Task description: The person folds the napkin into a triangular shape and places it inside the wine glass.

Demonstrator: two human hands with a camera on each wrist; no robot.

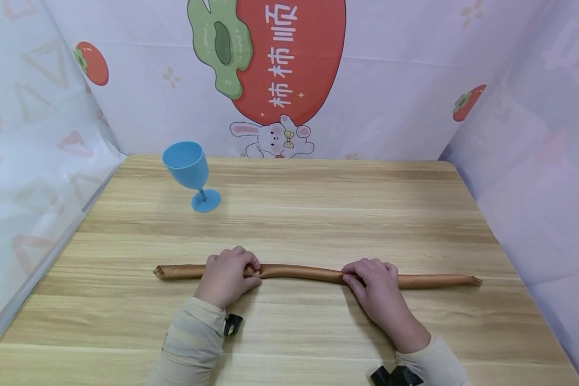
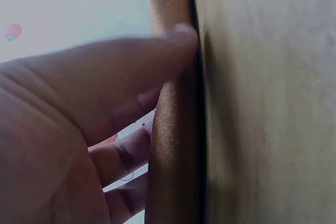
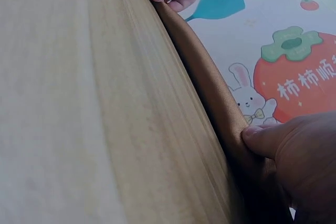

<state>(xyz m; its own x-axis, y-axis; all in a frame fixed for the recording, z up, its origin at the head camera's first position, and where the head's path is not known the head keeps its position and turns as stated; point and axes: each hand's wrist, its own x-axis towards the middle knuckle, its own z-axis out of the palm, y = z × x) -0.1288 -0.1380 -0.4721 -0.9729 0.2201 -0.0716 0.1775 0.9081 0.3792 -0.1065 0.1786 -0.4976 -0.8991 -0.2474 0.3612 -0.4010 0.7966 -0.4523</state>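
A brown, slightly shiny cloth [image 1: 299, 272], rolled into a long thin tube, lies left to right across the table. My left hand [image 1: 227, 276] grips it left of its middle, thumb on the near side and fingers over the far side. Further along to the right, my right hand [image 1: 378, 292] pinches the roll between thumb and fingers. In the left wrist view the left thumb presses against the rolled cloth [image 2: 170, 135], with the other fingers behind it. Both hands appear in the right wrist view, where the cloth [image 3: 210, 82] bows slightly between them.
A blue plastic goblet [image 1: 188, 169] stands upright at the back left of the wooden table [image 1: 342, 214]. Printed white sheets [image 1: 391, 80] hang behind the table and along both sides. Small black devices [image 1: 233, 325] are at both wrists.
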